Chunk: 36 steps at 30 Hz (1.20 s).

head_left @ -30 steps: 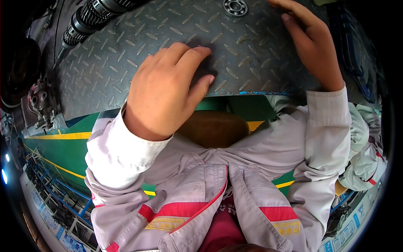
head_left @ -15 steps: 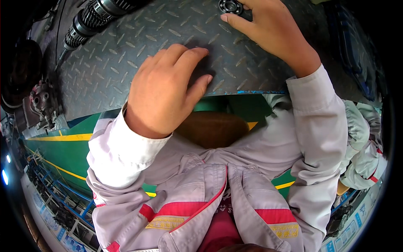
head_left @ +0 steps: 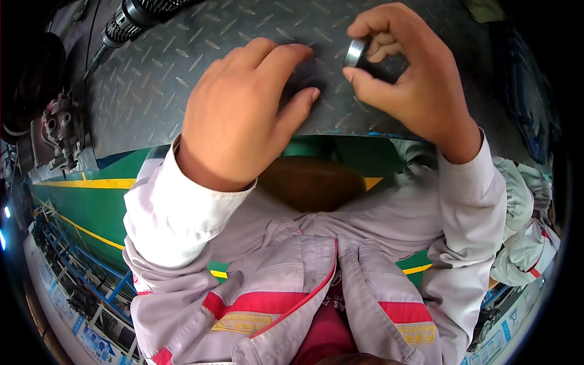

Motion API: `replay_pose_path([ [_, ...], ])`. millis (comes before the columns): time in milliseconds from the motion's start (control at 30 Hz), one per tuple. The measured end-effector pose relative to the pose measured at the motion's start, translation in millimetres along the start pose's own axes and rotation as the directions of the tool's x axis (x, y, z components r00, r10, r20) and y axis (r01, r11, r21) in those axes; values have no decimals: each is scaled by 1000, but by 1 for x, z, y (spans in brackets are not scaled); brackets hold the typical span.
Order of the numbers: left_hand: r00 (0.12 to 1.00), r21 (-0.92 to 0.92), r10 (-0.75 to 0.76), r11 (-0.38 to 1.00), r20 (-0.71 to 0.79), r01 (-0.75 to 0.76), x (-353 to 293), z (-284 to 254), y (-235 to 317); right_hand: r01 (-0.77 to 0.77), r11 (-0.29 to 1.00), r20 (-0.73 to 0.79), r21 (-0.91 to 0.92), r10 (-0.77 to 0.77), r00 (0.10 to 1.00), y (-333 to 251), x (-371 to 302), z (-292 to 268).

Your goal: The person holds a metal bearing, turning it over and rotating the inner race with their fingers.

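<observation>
My right hand [head_left: 409, 79] holds a small round metal bearing ring [head_left: 354, 53] between thumb and fingers, lifted just above the grey checker-plate table [head_left: 152, 79]. My left hand [head_left: 240, 115] lies palm down on that plate, fingers spread a little, holding nothing; its fingertips reach close to the right hand's thumb. Both forearms wear light grey sleeves with red trim on the jacket below.
A black ribbed shaft-like part [head_left: 137, 15] lies at the table's far left corner. A grey cast metal assembly [head_left: 61, 128] sits off the table's left edge. Below the table edge are a green floor with yellow lines [head_left: 85, 182] and a brown stool seat [head_left: 310, 182].
My right hand drew back from the far right of the table toward me, taking up the bearing ring and lifting it. My left hand stayed flat on the plate.
</observation>
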State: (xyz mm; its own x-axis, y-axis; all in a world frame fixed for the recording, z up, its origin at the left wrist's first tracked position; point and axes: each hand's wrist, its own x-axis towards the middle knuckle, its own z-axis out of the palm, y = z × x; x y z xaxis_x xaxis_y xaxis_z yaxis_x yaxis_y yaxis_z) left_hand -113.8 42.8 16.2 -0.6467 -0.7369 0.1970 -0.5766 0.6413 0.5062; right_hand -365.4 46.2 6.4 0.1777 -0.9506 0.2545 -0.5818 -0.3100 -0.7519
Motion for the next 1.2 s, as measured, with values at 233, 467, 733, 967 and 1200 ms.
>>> replay_pose_path([
  [233, 1000, 10, 5, 1000, 8, -5, -1, 4, 4, 223, 962, 45, -160, -218, 975, -16, -21, 16],
  [467, 1000, 18, 7, 1000, 24, -7, 0, 5, 4, 219, 949, 69, -227, -208, 976, -19, -22, 8],
  [733, 1000, 23, 9, 1000, 25, -9, 0, 5, 4, 166, 951, 125, -259, -137, 983, -17, -26, -18],
  [967, 999, 29, 6, 1000, 40, -7, 2, 7, 6, 54, 971, 50, -232, -43, 998, -10, -29, -26],
  [1200, 999, 32, 17, 999, 37, -18, 4, 8, 7, -11, 984, 152, -176, 38, 988, -14, -24, -39],
])
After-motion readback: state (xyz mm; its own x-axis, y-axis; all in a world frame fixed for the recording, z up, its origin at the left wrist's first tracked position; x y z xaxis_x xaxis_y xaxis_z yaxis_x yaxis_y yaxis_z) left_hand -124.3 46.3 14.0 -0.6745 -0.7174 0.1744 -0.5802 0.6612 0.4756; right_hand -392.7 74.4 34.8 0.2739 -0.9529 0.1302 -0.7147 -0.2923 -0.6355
